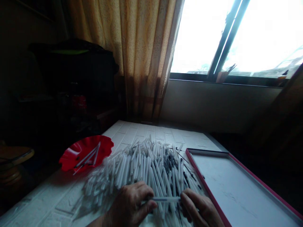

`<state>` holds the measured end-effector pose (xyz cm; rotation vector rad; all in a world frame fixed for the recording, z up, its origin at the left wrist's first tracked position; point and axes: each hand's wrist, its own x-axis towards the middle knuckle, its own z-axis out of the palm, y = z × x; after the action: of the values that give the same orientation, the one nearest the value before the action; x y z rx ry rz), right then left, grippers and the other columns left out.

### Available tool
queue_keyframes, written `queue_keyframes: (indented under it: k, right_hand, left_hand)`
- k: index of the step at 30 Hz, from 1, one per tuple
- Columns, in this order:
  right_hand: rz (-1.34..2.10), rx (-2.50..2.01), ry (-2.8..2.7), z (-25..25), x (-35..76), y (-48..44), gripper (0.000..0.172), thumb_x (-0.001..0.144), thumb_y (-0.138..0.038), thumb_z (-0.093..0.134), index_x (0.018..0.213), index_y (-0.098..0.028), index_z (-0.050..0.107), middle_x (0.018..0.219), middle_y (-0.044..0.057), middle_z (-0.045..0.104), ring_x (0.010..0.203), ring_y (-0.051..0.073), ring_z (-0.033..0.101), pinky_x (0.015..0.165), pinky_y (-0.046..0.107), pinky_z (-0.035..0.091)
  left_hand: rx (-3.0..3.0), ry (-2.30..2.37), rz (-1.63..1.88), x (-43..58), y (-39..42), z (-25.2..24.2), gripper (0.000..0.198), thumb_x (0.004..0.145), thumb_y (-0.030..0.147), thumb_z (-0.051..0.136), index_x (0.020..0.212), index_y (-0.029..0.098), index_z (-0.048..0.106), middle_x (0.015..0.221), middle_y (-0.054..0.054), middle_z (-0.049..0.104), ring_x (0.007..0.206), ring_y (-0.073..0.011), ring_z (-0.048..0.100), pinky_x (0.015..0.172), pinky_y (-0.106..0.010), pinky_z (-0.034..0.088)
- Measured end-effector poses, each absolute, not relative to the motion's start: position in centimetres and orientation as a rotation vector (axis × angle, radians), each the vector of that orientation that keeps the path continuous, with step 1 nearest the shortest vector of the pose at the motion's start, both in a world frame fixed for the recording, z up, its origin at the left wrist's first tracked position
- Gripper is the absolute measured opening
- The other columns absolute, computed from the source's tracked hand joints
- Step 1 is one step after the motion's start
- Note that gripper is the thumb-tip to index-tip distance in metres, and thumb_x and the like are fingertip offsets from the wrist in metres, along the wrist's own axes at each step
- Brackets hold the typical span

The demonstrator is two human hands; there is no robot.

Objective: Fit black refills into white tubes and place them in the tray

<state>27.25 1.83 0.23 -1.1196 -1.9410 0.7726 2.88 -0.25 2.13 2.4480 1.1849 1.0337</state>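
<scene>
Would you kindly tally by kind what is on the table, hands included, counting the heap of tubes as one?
Hands: 2, the left hand and the right hand
Held tube, pinched between both hands: 1
Heap of white tubes, too many to count singly: 1
Red dish, a few tubes in it: 1
Red-rimmed tray: 1
Total: 6

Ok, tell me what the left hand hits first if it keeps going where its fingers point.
Its fingers point right along the thin white tube it pinches, so the left hand would probably meet the right hand at the tube's other end first. Depth is hard to judge.
</scene>
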Motion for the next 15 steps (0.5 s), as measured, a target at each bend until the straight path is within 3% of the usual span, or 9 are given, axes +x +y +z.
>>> queue_keyframes:
  k: [5, 7, 10, 15]
  right_hand:
    - [0.760, -1.131, -1.931, 0.9, 27.2, 1.8, 0.053, 0.098, -0.059, 0.037, 0.066, -0.022, 0.055, 0.053, -0.003, 0.054, 0.046, 0.013, 0.053, 0.048, 0.022, 0.040]
    - [0.697, -1.103, -1.894, 1.3, 27.1, 1.6, 0.047, 0.097, -0.060, 0.040, 0.086, -0.023, 0.066, 0.064, -0.001, 0.065, 0.053, 0.015, 0.061, 0.054, 0.022, 0.047]
    - [0.645, -1.010, -1.925, 1.6, 27.2, 1.3, 0.044, 0.099, -0.057, 0.040, 0.115, -0.027, 0.067, 0.083, 0.002, 0.073, 0.060, 0.016, 0.067, 0.061, 0.023, 0.053]
    - [0.566, -0.863, -2.290, 1.1, 26.9, 1.6, 0.032, 0.098, -0.038, 0.049, 0.114, -0.020, 0.071, 0.086, 0.008, 0.073, 0.067, 0.017, 0.069, 0.062, 0.023, 0.053]
  left_hand:
    - [2.433, 1.166, 1.044, 2.8, -0.2, 1.9, 0.032, 0.101, 0.041, 0.043, 0.081, 0.020, 0.057, 0.071, 0.000, 0.060, 0.063, -0.0140, 0.058, 0.057, -0.022, 0.039]
    - [2.439, 1.204, 1.009, 2.8, -0.2, 1.9, 0.019, 0.096, 0.031, 0.053, 0.081, 0.020, 0.057, 0.072, 0.001, 0.060, 0.063, -0.0133, 0.059, 0.057, -0.022, 0.039]
    - [2.487, 1.269, 0.943, 2.9, -0.4, 2.1, 0.013, 0.086, 0.018, 0.068, 0.079, 0.020, 0.057, 0.072, 0.003, 0.060, 0.063, -0.0125, 0.059, 0.057, -0.021, 0.039]
    - [2.603, 1.257, 0.896, 3.2, -0.7, 2.0, 0.017, 0.080, 0.017, 0.076, 0.086, 0.021, 0.061, 0.079, 0.002, 0.065, 0.069, -0.0146, 0.064, 0.061, -0.022, 0.044]
